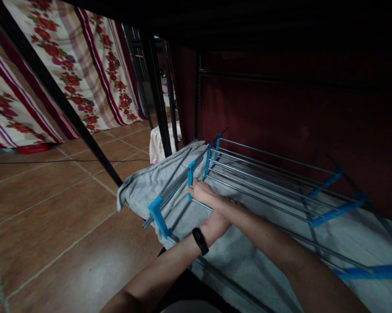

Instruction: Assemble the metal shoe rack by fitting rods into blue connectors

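A metal drying rack (261,187) with blue plastic joints lies on a grey cloth (140,187). The arms cross at the wrists. My right hand (200,191) reaches over to the left, its fingers closed at a blue joint (191,174) and the thin rod beside it. Under the right forearm is my left hand (220,219), on the arm with a black wristband (200,241); its fingers are mostly hidden behind that forearm. A blue corner bracket (158,215) stands at the rack's left end.
A black metal frame (157,95) rises around the cloth-covered surface, with a dark shelf overhead. Floral curtains (75,65) hang at the left above a tiled floor (68,208), where a thin cable runs. A dark red wall (264,108) is behind the rack.
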Available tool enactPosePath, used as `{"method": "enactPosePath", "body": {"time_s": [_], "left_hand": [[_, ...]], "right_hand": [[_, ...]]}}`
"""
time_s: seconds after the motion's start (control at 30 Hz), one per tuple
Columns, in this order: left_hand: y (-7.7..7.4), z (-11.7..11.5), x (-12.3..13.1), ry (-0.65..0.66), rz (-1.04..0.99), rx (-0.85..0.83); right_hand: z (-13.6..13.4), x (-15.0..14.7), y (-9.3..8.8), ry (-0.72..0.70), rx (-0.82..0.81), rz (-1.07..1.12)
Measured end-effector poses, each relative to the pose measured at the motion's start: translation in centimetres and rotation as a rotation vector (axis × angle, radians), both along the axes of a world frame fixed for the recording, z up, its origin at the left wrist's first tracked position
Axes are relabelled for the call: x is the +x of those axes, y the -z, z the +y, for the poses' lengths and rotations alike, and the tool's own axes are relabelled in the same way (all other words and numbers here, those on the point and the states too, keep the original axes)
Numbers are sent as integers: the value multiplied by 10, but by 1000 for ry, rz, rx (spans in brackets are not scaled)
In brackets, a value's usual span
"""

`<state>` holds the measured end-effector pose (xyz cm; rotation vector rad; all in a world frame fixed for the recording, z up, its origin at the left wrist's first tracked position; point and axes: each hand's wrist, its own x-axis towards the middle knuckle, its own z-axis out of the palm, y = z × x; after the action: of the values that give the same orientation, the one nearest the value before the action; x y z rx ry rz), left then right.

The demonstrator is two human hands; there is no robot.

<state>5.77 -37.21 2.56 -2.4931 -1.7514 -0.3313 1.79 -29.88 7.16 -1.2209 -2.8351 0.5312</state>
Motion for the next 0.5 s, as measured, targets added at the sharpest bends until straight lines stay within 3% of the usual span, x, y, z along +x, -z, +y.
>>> {"method": "enactPosePath", "body": {"time_s": [0.3, 0.5], "left_hand": [[-8, 0, 6, -44, 119, 32], [-14, 2, 3, 14, 108, 96]], "right_hand": [[8, -9, 16, 33, -85, 23], [18, -3, 13, -54, -20, -8]]}}
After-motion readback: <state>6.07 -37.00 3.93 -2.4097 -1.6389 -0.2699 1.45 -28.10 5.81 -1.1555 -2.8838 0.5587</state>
